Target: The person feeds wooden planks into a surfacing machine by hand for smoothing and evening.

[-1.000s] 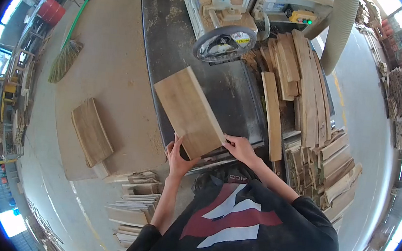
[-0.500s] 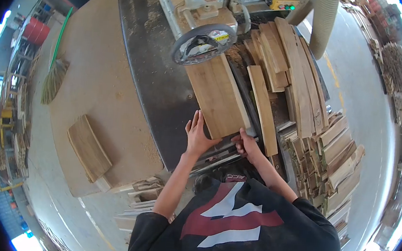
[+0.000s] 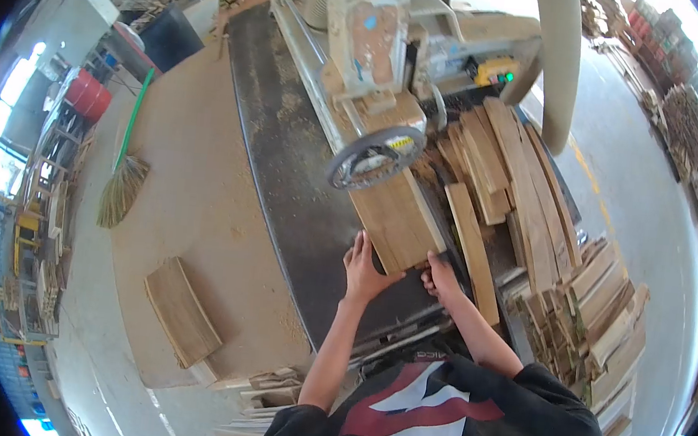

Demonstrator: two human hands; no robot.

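A wide wooden board [image 3: 397, 223] lies flat on the dark machine table, its far end hidden beneath the machine's handwheel [image 3: 377, 158]. My left hand [image 3: 367, 277] is around the board's near left corner, with fingers along the side edge and the thumb across the near end. At the near right corner my right hand [image 3: 442, 279] grips the edge, thumb uppermost and the other fingers curled in. Just right of the board, a narrow wooden strip [image 3: 472, 251] lies lengthwise.
Long offcuts [image 3: 528, 193] are piled right of the machine, with more scrap wood [image 3: 583, 316] stacked nearer. On the brown sheet at left rest a short board [image 3: 182, 311] and a green-handled broom [image 3: 123, 188]. A thick hose [image 3: 557, 78] hangs at the upper right.
The board has slid forward, farther under the handwheel, and less of it shows. Both hands have moved forward with it. My view has shifted, so the surroundings sit lower and farther right.
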